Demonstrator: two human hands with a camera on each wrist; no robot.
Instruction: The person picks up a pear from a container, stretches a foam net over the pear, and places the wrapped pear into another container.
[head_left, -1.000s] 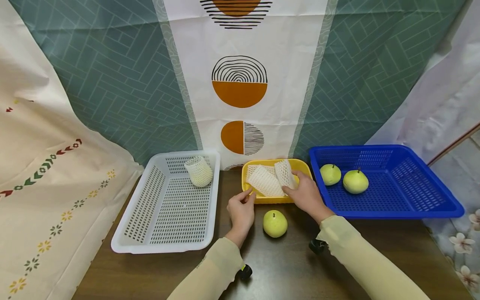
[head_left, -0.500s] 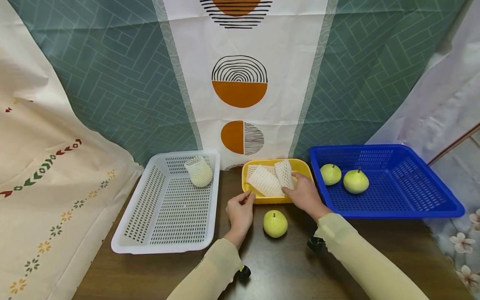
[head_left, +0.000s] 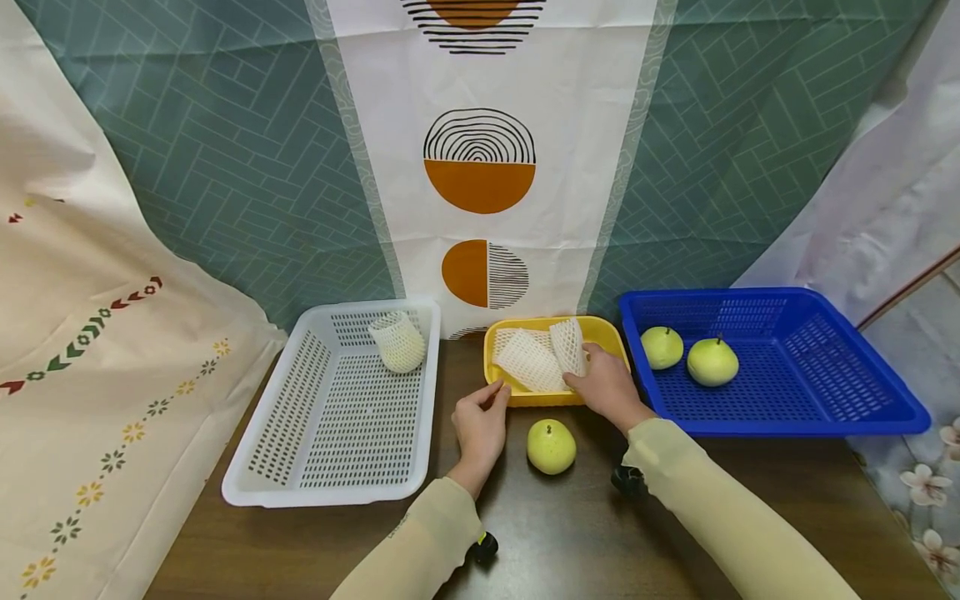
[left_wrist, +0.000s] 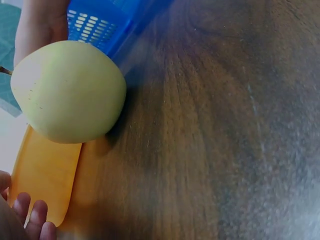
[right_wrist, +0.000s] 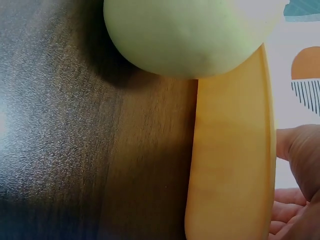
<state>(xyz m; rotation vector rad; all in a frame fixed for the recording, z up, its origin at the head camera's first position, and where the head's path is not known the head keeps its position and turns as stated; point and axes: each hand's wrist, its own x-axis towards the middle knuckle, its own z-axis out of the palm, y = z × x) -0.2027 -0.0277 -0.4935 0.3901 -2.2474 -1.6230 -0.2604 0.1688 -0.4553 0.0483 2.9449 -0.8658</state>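
Note:
A yellow basket [head_left: 553,399] holds white foam nets [head_left: 529,363]. The right hand [head_left: 611,388] reaches over its right side, with the thumb and fingers around an upright foam net [head_left: 567,346]. At the front left corner is the left hand [head_left: 480,427], its thumb and forefinger tips close together at the rim and its other fingers loosely bent. A bare pear [head_left: 551,447] stands on the table between the wrists. The left wrist view shows this pear [left_wrist: 70,92] large, near the basket [left_wrist: 47,170]; the right wrist view shows the right hand [right_wrist: 302,175] beside the basket wall [right_wrist: 232,150].
On the left stands a white basket [head_left: 326,495] with a net-wrapped pear [head_left: 401,346] in its back right corner. To the right, a blue basket [head_left: 795,427] holds two bare pears [head_left: 662,347] [head_left: 712,362]. Patterned cloths [head_left: 480,75] hang behind the baskets.
The right wrist and sleeve have shifted slightly left, while the fingertips remain at the upright foam net. The left hand has barely moved, and the pears and baskets stand as before.

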